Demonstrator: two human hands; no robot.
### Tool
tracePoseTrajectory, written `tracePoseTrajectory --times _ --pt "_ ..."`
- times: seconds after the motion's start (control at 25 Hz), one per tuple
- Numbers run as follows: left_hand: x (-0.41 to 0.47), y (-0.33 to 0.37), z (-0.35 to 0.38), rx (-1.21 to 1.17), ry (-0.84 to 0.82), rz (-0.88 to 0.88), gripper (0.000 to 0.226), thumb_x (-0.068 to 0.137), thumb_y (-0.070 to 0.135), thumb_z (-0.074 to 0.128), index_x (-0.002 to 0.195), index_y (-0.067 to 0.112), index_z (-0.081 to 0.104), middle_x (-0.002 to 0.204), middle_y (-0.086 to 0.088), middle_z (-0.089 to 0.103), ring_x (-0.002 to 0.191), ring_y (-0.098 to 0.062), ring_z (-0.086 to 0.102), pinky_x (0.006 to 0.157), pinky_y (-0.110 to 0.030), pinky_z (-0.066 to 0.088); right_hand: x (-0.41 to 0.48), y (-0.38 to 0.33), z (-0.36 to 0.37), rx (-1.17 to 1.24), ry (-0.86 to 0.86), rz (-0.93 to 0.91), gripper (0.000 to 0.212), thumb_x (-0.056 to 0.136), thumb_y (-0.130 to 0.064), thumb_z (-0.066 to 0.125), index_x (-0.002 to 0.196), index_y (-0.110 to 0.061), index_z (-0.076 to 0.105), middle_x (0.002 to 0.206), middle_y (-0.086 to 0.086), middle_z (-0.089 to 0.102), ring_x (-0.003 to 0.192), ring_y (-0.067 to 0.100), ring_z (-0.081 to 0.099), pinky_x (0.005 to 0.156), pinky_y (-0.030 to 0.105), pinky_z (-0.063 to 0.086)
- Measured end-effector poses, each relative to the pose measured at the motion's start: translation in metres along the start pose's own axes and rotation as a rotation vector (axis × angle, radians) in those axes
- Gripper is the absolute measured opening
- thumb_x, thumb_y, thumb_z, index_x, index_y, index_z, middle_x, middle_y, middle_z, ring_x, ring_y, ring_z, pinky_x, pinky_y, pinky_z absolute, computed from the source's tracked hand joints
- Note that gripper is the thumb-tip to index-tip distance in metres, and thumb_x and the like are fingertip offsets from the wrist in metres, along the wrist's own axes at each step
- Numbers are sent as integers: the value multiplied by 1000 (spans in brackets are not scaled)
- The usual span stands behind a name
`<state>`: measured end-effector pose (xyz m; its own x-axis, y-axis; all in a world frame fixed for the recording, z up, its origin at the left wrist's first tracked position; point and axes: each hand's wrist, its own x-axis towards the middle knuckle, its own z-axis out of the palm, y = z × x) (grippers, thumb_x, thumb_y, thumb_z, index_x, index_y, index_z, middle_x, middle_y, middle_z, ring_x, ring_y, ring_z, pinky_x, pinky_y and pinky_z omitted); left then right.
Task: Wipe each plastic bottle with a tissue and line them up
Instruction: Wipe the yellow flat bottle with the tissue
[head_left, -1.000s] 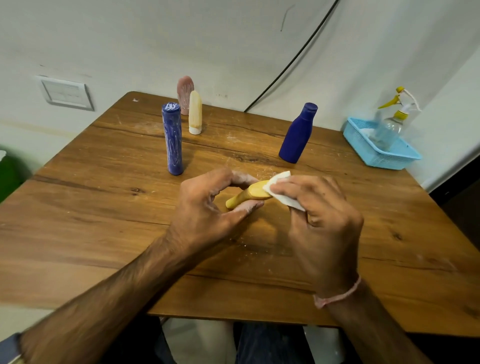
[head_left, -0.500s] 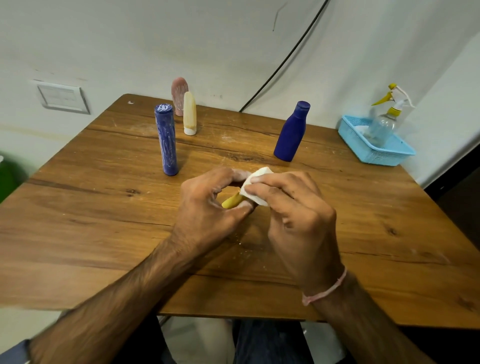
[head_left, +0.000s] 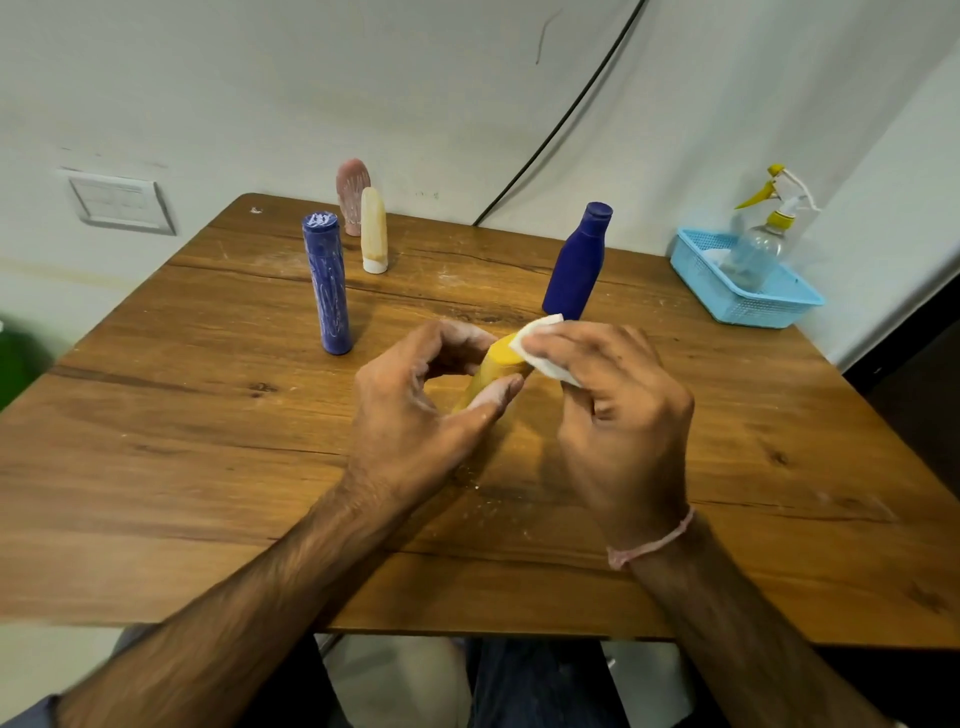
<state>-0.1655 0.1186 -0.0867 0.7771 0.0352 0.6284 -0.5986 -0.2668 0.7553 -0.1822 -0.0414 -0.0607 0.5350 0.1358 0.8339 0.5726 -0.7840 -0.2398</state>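
The left hand (head_left: 415, 410) grips a small yellow plastic bottle (head_left: 493, 371) between thumb and fingers, holding it tilted above the middle of the brown wooden table (head_left: 156, 467), while the right hand (head_left: 618, 410) is closed on a folded white tissue (head_left: 543, 348) and presses it against the bottle's upper end. So the wiping of this bottle is in hand and, by my judgement, not finished. Four more bottles stand upright further back: a tall blue cylindrical bottle (head_left: 327, 283) with whitish streaks on it, a cream tube-shaped bottle (head_left: 374, 231) on a white cap, a pink rounded bottle (head_left: 352, 192) just behind the cream one, and a dark blue shouldered bottle (head_left: 576, 262) off to the right. They form no clear row, and the streaks on the cylinder suggest it is not yet wiped; whether any of the others is already clean I cannot tell. Most of the job seems to be left. There is open table in front of and beside the hands and between the cylinder and the dark blue bottle, enough room for a line. The near edge lies below the forearms, the pink bottle stands close to the far edge by the wall, and a light blue plastic basket (head_left: 753, 304) holding a clear spray bottle (head_left: 753, 249) fills the far right corner.
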Motion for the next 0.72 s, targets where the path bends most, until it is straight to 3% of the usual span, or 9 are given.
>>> tracePoseTrajectory --times 0.08,0.16,0.24,0.36,0.44,0.56,0.64,0.72 --pt "4 8 1 14 -32 -74 56 77 21 85 126 10 62 99 1 69 90 -12 67 81 -29 59 3 -2 5 98 36 172 29 84 10 66 108 -4 72 111 5 70 109 14 64 96 32 54" --pt "11 12 -5 35 -152 -150 72 73 29 87 138 18 56 96 1 68 86 -15 66 77 -27 59 7 -10 12 211 40 276 29 84 9 67 108 -6 73 111 3 70 109 7 63 95 23 52" --pt "21 11 -20 -10 -307 -240 71 67 39 86 133 24 62 102 0 70 89 -23 67 76 -34 61 11 -13 16 314 37 322 28 84 7 66 108 -8 73 110 1 71 107 4 64 92 16 49" --pt "30 6 -44 -57 -445 -296 63 59 46 87 115 26 68 107 -2 71 93 -27 69 76 -45 62 11 -16 23 338 22 250 28 85 6 66 108 -8 73 110 2 71 107 6 64 90 18 52" --pt "28 0 -54 -63 -462 -286 61 59 45 91 110 25 66 107 0 70 93 -27 70 75 -50 62 0 -17 29 255 -29 187 29 85 7 65 108 -9 73 108 2 72 103 6 65 89 16 52" --pt "14 -13 -64 -141 -400 -327 64 57 41 93 106 21 59 106 1 66 94 -28 67 73 -49 62 -19 -4 30 135 -265 294 33 84 9 63 107 -12 75 104 -2 73 96 4 65 87 20 54" --pt "1 -22 -65 -205 -331 -347 66 55 38 93 107 18 58 107 -2 64 96 -25 66 70 -37 61 -24 6 28 69 -359 380 35 83 9 63 106 -14 76 103 -2 74 94 6 65 87 27 55" --pt "-9 -28 -56 -248 -292 -371 66 57 32 95 108 18 57 108 0 65 95 -15 67 68 -26 59 -20 1 32 10 -291 383 37 84 10 60 106 -15 75 104 -3 73 96 5 63 90 24 53"
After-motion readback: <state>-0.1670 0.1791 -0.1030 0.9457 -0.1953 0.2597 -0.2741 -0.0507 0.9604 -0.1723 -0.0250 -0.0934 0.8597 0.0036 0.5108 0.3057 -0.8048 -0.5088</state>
